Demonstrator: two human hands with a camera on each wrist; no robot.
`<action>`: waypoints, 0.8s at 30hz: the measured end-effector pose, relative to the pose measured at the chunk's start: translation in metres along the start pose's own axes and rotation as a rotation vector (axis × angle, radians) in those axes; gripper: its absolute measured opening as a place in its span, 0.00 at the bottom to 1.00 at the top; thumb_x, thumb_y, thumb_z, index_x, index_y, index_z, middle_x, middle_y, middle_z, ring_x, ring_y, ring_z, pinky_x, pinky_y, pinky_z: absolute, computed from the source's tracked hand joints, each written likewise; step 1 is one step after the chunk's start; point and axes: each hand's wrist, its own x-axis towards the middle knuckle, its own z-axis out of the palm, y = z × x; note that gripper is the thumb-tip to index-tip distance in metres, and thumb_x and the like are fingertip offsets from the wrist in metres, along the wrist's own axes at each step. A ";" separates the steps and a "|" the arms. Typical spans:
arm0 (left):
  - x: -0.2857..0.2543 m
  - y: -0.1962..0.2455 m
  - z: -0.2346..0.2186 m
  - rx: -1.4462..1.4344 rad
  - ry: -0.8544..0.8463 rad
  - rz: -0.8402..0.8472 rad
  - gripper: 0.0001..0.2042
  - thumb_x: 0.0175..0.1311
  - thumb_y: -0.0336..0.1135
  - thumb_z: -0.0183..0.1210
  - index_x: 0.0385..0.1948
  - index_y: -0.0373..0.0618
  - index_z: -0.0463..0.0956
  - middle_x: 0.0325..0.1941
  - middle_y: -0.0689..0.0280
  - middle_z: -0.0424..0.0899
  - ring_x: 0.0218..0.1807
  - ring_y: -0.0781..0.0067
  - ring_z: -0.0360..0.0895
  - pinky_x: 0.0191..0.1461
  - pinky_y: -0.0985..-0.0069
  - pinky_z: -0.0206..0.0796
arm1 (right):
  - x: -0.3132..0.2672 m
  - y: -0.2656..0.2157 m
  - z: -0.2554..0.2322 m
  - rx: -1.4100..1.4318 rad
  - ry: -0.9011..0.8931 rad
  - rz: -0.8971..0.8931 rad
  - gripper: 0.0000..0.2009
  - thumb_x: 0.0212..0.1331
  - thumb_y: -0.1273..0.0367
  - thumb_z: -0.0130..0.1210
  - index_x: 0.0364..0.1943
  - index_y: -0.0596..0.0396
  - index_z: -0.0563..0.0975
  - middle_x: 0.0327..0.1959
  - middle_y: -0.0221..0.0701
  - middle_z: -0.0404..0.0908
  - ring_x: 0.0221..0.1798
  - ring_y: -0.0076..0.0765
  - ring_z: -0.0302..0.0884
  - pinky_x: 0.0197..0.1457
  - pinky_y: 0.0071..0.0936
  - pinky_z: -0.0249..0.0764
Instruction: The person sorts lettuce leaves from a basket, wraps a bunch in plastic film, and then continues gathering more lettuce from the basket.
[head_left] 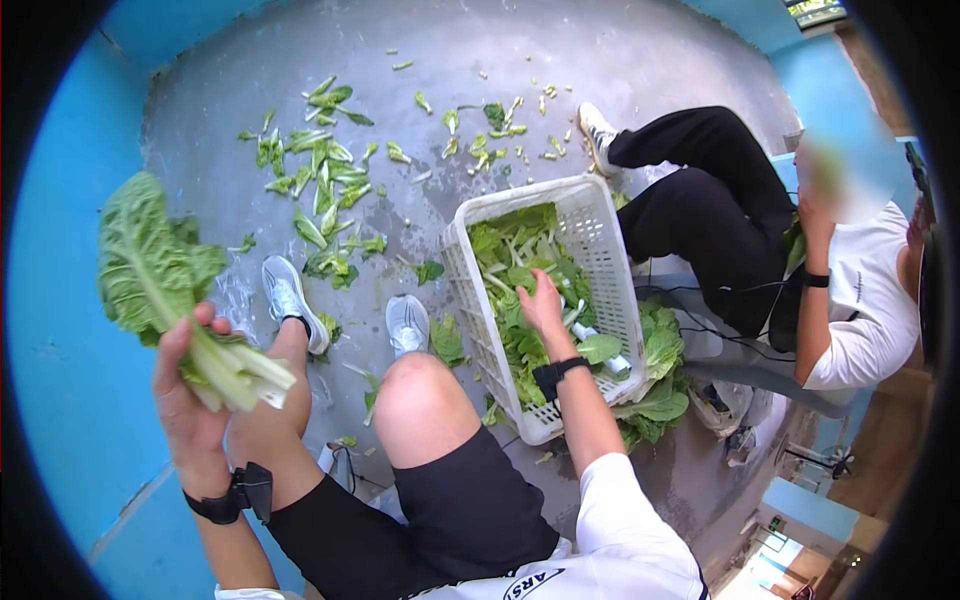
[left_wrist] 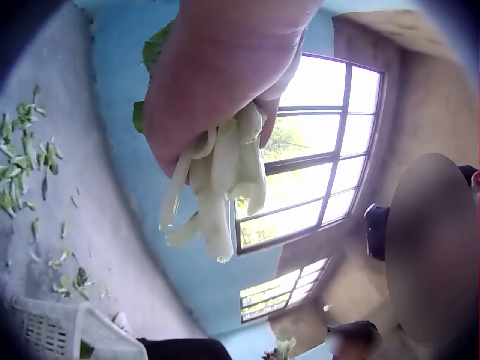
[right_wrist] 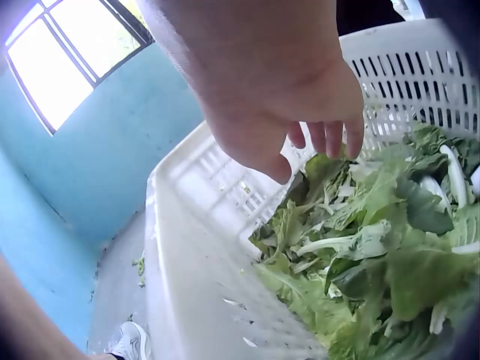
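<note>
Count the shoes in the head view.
3: the wearer's left grey-white shoe, right grey-white shoe, and one white shoe beyond the white plastic crate. Another may be hidden.

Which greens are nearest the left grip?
The upright leafy bunch, its pale stalks held in that left grip, unlike those in the white crate or on the floor.

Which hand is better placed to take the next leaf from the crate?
Likely the right hand: it is open over the leaves in the crate, while the left hand grips leafy greens.
</note>
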 end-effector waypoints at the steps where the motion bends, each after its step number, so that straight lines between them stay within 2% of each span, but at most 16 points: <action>1: 0.001 0.003 -0.005 -0.016 -0.008 0.036 0.10 0.66 0.38 0.55 0.40 0.42 0.70 0.36 0.66 0.75 0.41 0.73 0.74 0.54 0.72 0.68 | 0.007 -0.001 0.010 0.032 -0.088 -0.026 0.25 0.52 0.65 0.61 0.55 0.58 0.70 0.54 0.47 0.74 0.55 0.53 0.73 0.60 0.38 0.68; 2: 0.001 0.007 -0.010 -0.003 -0.012 0.061 0.10 0.66 0.38 0.55 0.41 0.42 0.69 0.37 0.66 0.74 0.42 0.74 0.74 0.55 0.72 0.68 | 0.015 -0.002 0.020 0.064 -0.172 -0.053 0.24 0.51 0.65 0.61 0.53 0.57 0.72 0.53 0.47 0.75 0.55 0.51 0.73 0.60 0.38 0.68; 3: 0.001 0.009 -0.014 0.008 -0.017 0.078 0.11 0.66 0.38 0.54 0.41 0.41 0.68 0.37 0.67 0.73 0.43 0.74 0.73 0.55 0.72 0.68 | 0.023 -0.002 0.032 0.061 -0.183 -0.033 0.24 0.51 0.65 0.61 0.53 0.57 0.72 0.53 0.47 0.75 0.55 0.51 0.73 0.60 0.38 0.68; 5: 0.004 0.013 -0.025 0.032 0.011 0.073 0.11 0.67 0.37 0.54 0.42 0.41 0.67 0.38 0.67 0.73 0.43 0.75 0.73 0.55 0.72 0.68 | 0.029 0.005 0.052 0.323 -0.419 0.171 0.21 0.50 0.66 0.62 0.49 0.56 0.76 0.49 0.46 0.78 0.54 0.52 0.75 0.58 0.39 0.71; 6: 0.007 0.014 -0.032 0.033 0.070 0.105 0.11 0.68 0.37 0.53 0.43 0.41 0.66 0.38 0.66 0.72 0.44 0.74 0.73 0.57 0.71 0.67 | 0.028 0.009 0.056 0.312 -0.422 0.184 0.21 0.50 0.66 0.62 0.49 0.56 0.76 0.49 0.46 0.78 0.54 0.52 0.75 0.58 0.39 0.71; 8: 0.009 0.016 -0.041 0.010 0.068 0.099 0.11 0.68 0.37 0.53 0.44 0.41 0.66 0.39 0.65 0.72 0.45 0.73 0.72 0.57 0.70 0.67 | 0.023 0.009 0.071 -0.055 -0.293 0.021 0.19 0.49 0.65 0.63 0.47 0.55 0.77 0.46 0.45 0.80 0.50 0.52 0.77 0.54 0.42 0.73; 9: 0.012 0.019 -0.045 -0.012 0.054 0.109 0.11 0.68 0.36 0.52 0.44 0.41 0.65 0.39 0.64 0.72 0.45 0.72 0.72 0.58 0.69 0.67 | 0.023 0.003 0.072 -0.053 -0.299 0.023 0.19 0.49 0.65 0.63 0.47 0.55 0.77 0.46 0.45 0.80 0.50 0.52 0.77 0.54 0.42 0.73; 11: 0.012 0.019 -0.048 -0.032 0.061 0.106 0.10 0.69 0.36 0.52 0.44 0.42 0.65 0.39 0.63 0.72 0.46 0.70 0.72 0.59 0.67 0.67 | 0.019 -0.010 0.059 -0.281 -0.499 0.260 0.22 0.51 0.63 0.61 0.50 0.55 0.75 0.47 0.45 0.80 0.51 0.52 0.77 0.55 0.43 0.72; 12: 0.013 0.018 -0.050 -0.044 0.072 0.113 0.10 0.69 0.36 0.52 0.44 0.42 0.65 0.39 0.63 0.71 0.46 0.70 0.71 0.59 0.67 0.67 | 0.018 -0.008 0.062 -0.268 -0.478 0.303 0.22 0.50 0.60 0.62 0.50 0.53 0.76 0.47 0.44 0.80 0.51 0.50 0.77 0.55 0.43 0.72; 16: 0.009 0.016 -0.046 -0.017 0.074 0.056 0.10 0.68 0.35 0.52 0.43 0.42 0.65 0.39 0.64 0.71 0.45 0.69 0.71 0.58 0.68 0.67 | 0.013 -0.003 0.056 -0.250 -0.590 0.286 0.27 0.48 0.54 0.60 0.54 0.48 0.76 0.49 0.42 0.80 0.51 0.49 0.77 0.55 0.41 0.72; 17: 0.008 0.016 -0.046 -0.015 0.075 0.050 0.10 0.68 0.35 0.52 0.43 0.42 0.65 0.39 0.64 0.71 0.45 0.69 0.71 0.58 0.68 0.67 | 0.008 0.000 0.056 -0.250 -0.593 0.292 0.27 0.48 0.54 0.60 0.54 0.48 0.76 0.49 0.42 0.80 0.51 0.49 0.77 0.55 0.41 0.72; 19: 0.008 0.014 -0.048 0.001 0.084 0.078 0.10 0.67 0.35 0.53 0.42 0.42 0.65 0.39 0.64 0.71 0.45 0.70 0.71 0.58 0.69 0.67 | 0.009 0.002 0.050 -0.230 -0.765 0.274 0.24 0.48 0.55 0.61 0.51 0.47 0.78 0.46 0.42 0.81 0.51 0.49 0.78 0.55 0.40 0.73; 21: 0.006 0.012 -0.040 -0.008 0.067 0.057 0.10 0.67 0.35 0.54 0.42 0.42 0.65 0.39 0.64 0.71 0.44 0.71 0.71 0.57 0.70 0.67 | 0.001 0.000 0.047 -0.213 -0.787 0.256 0.24 0.47 0.58 0.60 0.51 0.46 0.78 0.48 0.43 0.80 0.52 0.48 0.77 0.56 0.39 0.72; 23: 0.005 0.010 -0.038 -0.023 0.043 0.048 0.10 0.67 0.35 0.54 0.42 0.42 0.65 0.38 0.64 0.71 0.44 0.71 0.71 0.57 0.70 0.67 | -0.008 0.001 0.045 -0.269 -0.784 0.097 0.23 0.46 0.61 0.59 0.51 0.46 0.78 0.50 0.44 0.78 0.53 0.49 0.76 0.56 0.38 0.72; 24: 0.002 0.009 -0.039 -0.010 0.049 0.036 0.11 0.66 0.35 0.54 0.42 0.41 0.65 0.38 0.64 0.71 0.44 0.71 0.71 0.57 0.71 0.67 | -0.012 -0.001 0.040 -0.303 -0.793 0.056 0.29 0.45 0.64 0.59 0.57 0.48 0.71 0.52 0.46 0.76 0.53 0.50 0.76 0.56 0.41 0.73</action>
